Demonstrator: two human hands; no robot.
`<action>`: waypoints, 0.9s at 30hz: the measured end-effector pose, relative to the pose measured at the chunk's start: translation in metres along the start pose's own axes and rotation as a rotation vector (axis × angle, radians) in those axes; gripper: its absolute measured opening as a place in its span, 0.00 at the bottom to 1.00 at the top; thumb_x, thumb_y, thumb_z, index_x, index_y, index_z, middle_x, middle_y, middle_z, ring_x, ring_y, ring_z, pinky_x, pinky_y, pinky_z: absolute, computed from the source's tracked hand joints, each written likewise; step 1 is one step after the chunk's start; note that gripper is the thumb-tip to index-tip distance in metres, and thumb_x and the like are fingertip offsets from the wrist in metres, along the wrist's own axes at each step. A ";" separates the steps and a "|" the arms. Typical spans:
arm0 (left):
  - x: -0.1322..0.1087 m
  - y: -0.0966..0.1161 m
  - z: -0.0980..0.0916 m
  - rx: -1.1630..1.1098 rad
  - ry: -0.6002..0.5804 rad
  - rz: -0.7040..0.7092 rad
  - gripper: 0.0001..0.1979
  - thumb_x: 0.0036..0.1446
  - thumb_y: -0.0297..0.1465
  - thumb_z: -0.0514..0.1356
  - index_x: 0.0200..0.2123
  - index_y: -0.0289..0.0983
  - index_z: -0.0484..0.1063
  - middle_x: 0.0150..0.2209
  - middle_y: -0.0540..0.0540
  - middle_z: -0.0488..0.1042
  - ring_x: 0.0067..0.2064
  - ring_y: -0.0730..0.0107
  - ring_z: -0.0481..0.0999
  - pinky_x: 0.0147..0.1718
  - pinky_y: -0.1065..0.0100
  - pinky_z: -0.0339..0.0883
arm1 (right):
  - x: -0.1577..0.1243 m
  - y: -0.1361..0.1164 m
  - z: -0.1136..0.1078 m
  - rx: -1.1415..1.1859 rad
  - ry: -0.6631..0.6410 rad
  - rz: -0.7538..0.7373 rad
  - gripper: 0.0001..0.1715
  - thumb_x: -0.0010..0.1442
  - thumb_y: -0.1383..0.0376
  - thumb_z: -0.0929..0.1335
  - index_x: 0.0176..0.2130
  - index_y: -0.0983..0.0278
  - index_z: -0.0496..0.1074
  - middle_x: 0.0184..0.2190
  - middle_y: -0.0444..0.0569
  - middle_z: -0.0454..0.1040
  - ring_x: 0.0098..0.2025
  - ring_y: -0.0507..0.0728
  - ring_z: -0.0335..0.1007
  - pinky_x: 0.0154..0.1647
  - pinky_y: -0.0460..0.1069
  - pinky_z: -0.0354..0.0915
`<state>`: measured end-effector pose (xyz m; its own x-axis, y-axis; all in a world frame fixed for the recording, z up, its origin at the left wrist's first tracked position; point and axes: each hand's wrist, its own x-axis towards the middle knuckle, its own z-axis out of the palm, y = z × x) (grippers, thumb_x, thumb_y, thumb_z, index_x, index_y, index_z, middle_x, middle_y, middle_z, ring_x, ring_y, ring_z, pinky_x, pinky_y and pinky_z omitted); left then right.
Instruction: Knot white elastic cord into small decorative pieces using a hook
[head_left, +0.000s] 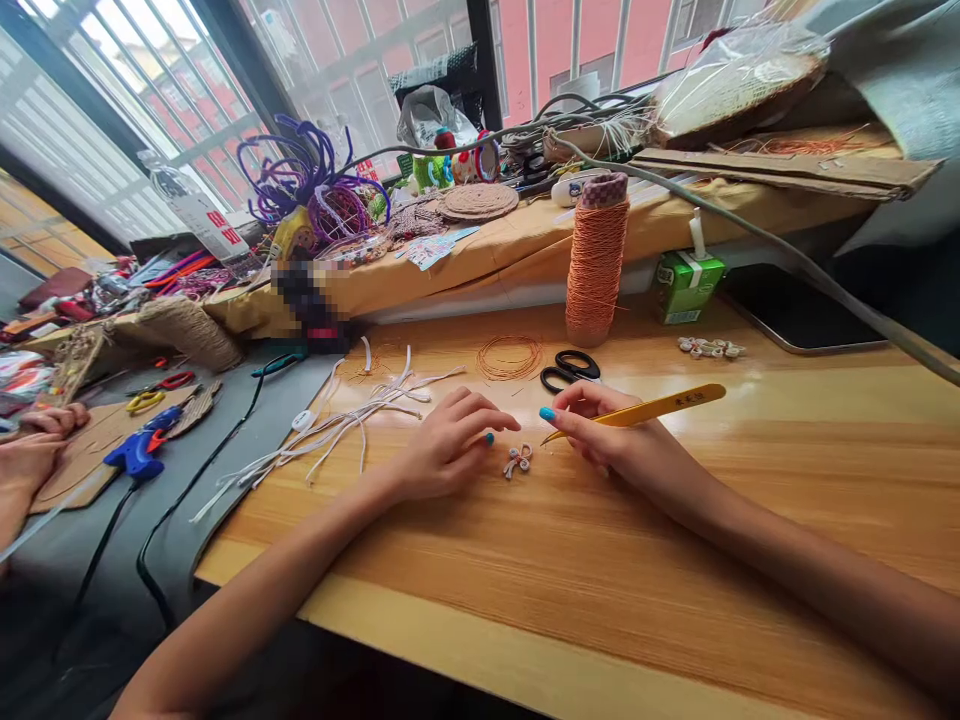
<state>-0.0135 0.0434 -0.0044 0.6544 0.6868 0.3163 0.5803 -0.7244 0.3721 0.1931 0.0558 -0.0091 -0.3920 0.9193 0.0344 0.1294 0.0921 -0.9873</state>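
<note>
A small knotted cord piece (517, 461), white with orange, lies on the wooden table between my hands. Just left of it, my left hand (456, 440) rests on the table, fingers apart and slightly bent, holding nothing. To the right, my right hand (607, 432) grips yellow tweezers (675, 403), whose tip points down-left near the knotted piece. Black-handled scissors (571, 370) lie behind my right hand, beside a coil of thin orange cord (510, 357). Loose white cords (337, 425) spread out to the left of my left hand.
An orange thread spool (598, 262) stands at the back, with a green carton (688, 285), a dark tablet (802, 308) and more knotted pieces (711, 348) to its right. At far left, another person's hands (45, 440) are near a blue glue gun (142, 448).
</note>
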 end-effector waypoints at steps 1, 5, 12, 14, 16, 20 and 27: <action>0.000 0.000 -0.001 0.024 -0.022 0.033 0.14 0.55 0.23 0.47 0.43 0.35 0.66 0.38 0.44 0.67 0.40 0.68 0.63 0.42 0.65 0.58 | 0.000 0.000 0.000 -0.023 -0.001 -0.018 0.16 0.51 0.53 0.65 0.27 0.64 0.64 0.16 0.37 0.59 0.16 0.45 0.51 0.15 0.42 0.48; 0.001 0.002 0.000 0.117 -0.120 0.069 0.11 0.55 0.27 0.52 0.41 0.39 0.68 0.39 0.45 0.67 0.42 0.68 0.61 0.44 0.65 0.56 | 0.000 -0.003 -0.001 -0.090 -0.002 -0.081 0.14 0.52 0.55 0.65 0.27 0.64 0.66 0.19 0.39 0.61 0.18 0.46 0.53 0.18 0.43 0.51; 0.000 0.002 0.002 0.122 -0.058 0.047 0.08 0.54 0.32 0.55 0.36 0.34 0.66 0.36 0.45 0.69 0.38 0.69 0.61 0.41 0.66 0.57 | -0.002 -0.004 -0.002 -0.111 0.030 -0.056 0.11 0.53 0.59 0.65 0.32 0.65 0.69 0.17 0.39 0.61 0.18 0.47 0.54 0.18 0.44 0.52; -0.001 0.002 0.003 0.132 -0.059 0.065 0.06 0.55 0.31 0.55 0.35 0.35 0.67 0.35 0.46 0.69 0.38 0.70 0.62 0.40 0.66 0.57 | -0.003 -0.003 -0.002 -0.098 0.003 -0.033 0.11 0.53 0.59 0.64 0.29 0.65 0.68 0.17 0.39 0.61 0.17 0.47 0.54 0.17 0.44 0.52; -0.001 0.002 0.004 0.143 -0.059 0.079 0.06 0.55 0.31 0.54 0.35 0.36 0.68 0.34 0.46 0.69 0.37 0.70 0.62 0.40 0.67 0.57 | -0.003 -0.003 -0.001 -0.097 -0.022 -0.020 0.10 0.54 0.60 0.64 0.30 0.65 0.67 0.17 0.39 0.61 0.16 0.46 0.54 0.16 0.43 0.51; -0.001 0.005 0.008 0.146 -0.054 0.089 0.06 0.55 0.31 0.54 0.35 0.36 0.69 0.34 0.47 0.69 0.38 0.70 0.62 0.40 0.67 0.57 | -0.004 -0.003 0.002 -0.186 -0.082 -0.069 0.07 0.53 0.63 0.64 0.32 0.65 0.65 0.19 0.39 0.62 0.16 0.46 0.55 0.16 0.43 0.51; 0.001 0.009 0.007 0.136 -0.091 0.079 0.07 0.55 0.31 0.53 0.35 0.35 0.69 0.35 0.45 0.69 0.38 0.69 0.62 0.40 0.67 0.57 | -0.006 -0.003 0.003 -0.353 -0.126 -0.178 0.03 0.54 0.67 0.62 0.32 0.64 0.64 0.22 0.41 0.67 0.23 0.48 0.60 0.22 0.43 0.55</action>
<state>-0.0045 0.0374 -0.0072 0.7381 0.6239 0.2569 0.5817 -0.7813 0.2262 0.1921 0.0484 -0.0074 -0.5419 0.8253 0.1588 0.3453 0.3910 -0.8532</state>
